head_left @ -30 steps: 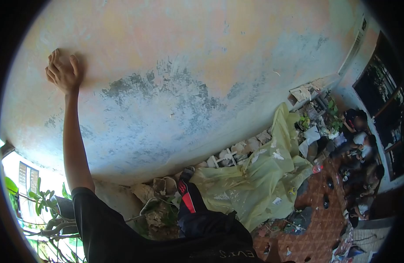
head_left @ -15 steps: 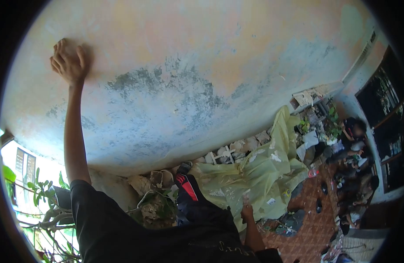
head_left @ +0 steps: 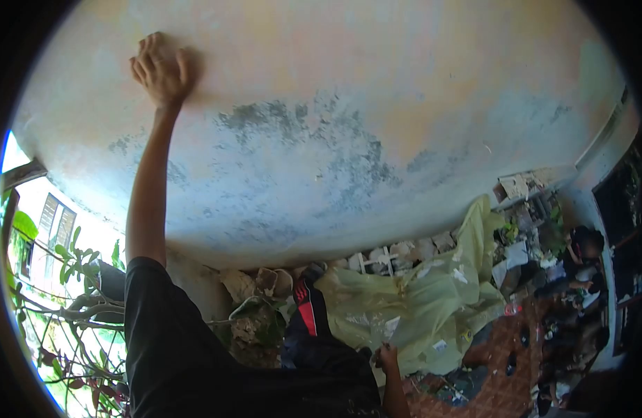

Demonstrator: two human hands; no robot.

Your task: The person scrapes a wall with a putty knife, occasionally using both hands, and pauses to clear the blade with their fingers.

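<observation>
My left hand (head_left: 161, 70) is pressed flat against a weathered wall (head_left: 349, 83) with peach paint and grey-blue worn patches. The arm is stretched far out and the hand holds nothing. My right hand (head_left: 387, 357) is low by my hip, at the edge of a pale yellow plastic sheet (head_left: 432, 306) spread on the ground. It is small and dim, so whether it grips anything is unclear. My leg in black trousers with a red stripe (head_left: 307, 313) reaches toward the foot of the wall.
Broken white blocks and rubble (head_left: 394, 252) lie along the wall's base. Other people (head_left: 578, 272) sit at the right among clutter, over a patterned red floor (head_left: 502, 376). A leafy plant (head_left: 70, 306) and a window opening stand at the left.
The view has swung, so my left hand on the wall now appears higher and further right. My right hand came into view by the yellow sheet half a second ago and stays low.
</observation>
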